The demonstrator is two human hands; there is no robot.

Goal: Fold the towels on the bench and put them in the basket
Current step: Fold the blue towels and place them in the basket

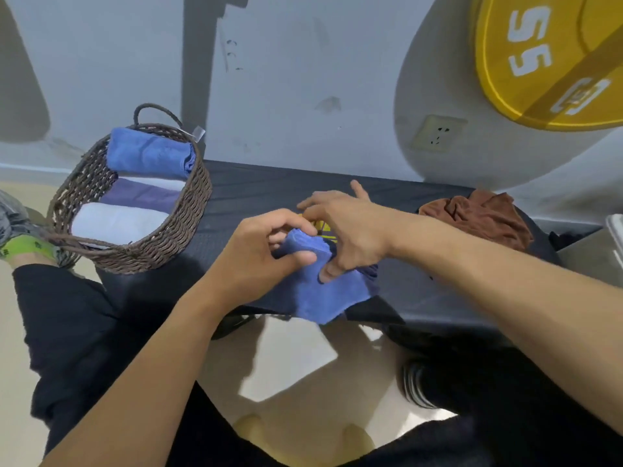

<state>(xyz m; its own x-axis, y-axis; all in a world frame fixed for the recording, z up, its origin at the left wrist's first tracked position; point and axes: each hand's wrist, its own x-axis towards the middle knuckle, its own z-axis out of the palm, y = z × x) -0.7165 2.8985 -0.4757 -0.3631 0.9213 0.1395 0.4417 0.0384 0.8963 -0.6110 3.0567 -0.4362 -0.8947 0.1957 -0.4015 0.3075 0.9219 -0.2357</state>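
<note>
Both hands meet over a blue towel (317, 291) near the front edge of the dark tabletop (421, 291). Left hand (256, 254) has its fingers curled around the towel's rolled upper end, thumb pressing the cloth from the near side, so its grip is closed on the fabric. Right hand (347, 227) lies over the same bundle from the right, its thumb pushed down onto the flat part of the towel and its fingers spread forward and loosely bent above the roll; whether those fingers actually pinch the cloth cannot be told. The lower part of the towel lies spread flat, with one corner hanging past the tabletop's edge. Something yellow and black shows just beneath the right hand, too hidden to identify.

At the left end of the tabletop stands a woven basket (161, 251) holding a rolled blue towel (151, 153) at the back, a purple one (141, 197) in the middle and a white one (114, 220) at the front. A crumpled brown towel (482, 217) sits well apart at the right end, by the wall.
</note>
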